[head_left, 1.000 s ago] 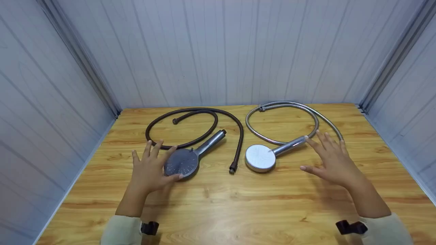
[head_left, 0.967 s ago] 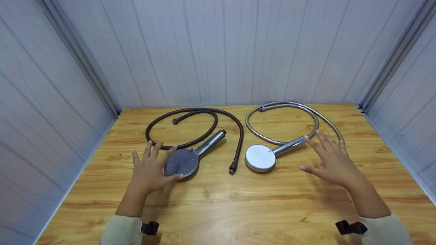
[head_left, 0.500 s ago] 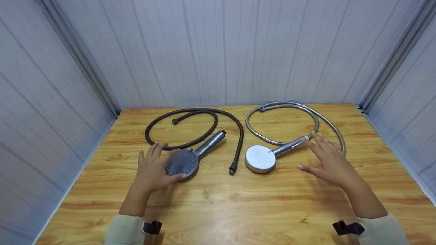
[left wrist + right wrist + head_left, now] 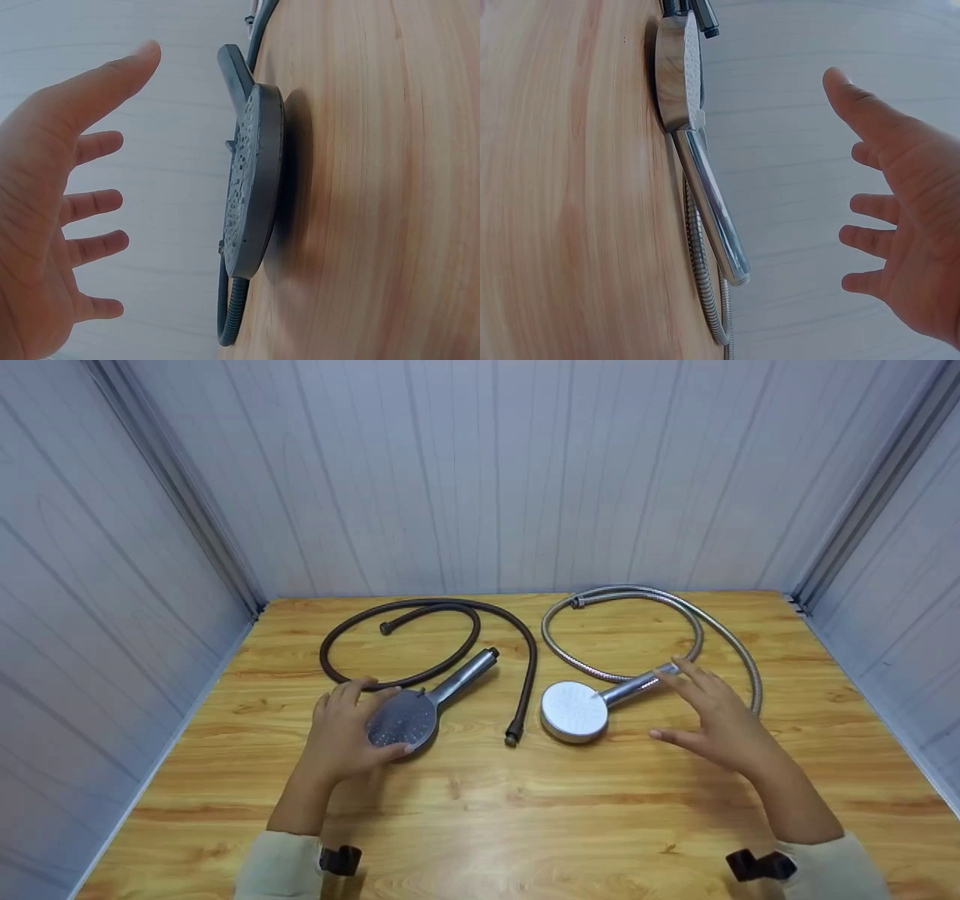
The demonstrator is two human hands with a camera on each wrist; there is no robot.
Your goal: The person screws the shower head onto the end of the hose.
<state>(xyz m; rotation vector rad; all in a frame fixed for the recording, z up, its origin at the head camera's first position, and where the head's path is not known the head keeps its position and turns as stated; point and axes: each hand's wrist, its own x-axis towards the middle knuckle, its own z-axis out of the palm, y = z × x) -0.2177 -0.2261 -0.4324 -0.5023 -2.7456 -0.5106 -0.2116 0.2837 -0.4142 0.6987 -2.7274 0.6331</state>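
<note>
My left hand (image 4: 345, 735) hovers, fingers spread, above the left edge of a dark grey shower head (image 4: 403, 721); the left wrist view shows a gap between the palm and that shower head (image 4: 251, 184). On the other side, my right hand (image 4: 720, 724) is held over the handle end of a chrome shower head (image 4: 574, 709). In the right wrist view its fingers stand apart from the chrome handle (image 4: 711, 202). Both shower heads lie spray face up on the table. Neither hand touches anything.
A dark brown shower hose (image 4: 531, 660) loops behind the grey shower head, one end near the table's middle. Behind the chrome one lies a coiled silver hose (image 4: 739, 649), partly hidden by my right hand. Pale panel walls (image 4: 495, 472) enclose the wooden table (image 4: 480, 825) on three sides.
Both hands have drifted slightly inward: the left a little to the right, the right a little to the left. The shower heads and hoses have stayed in place.
</note>
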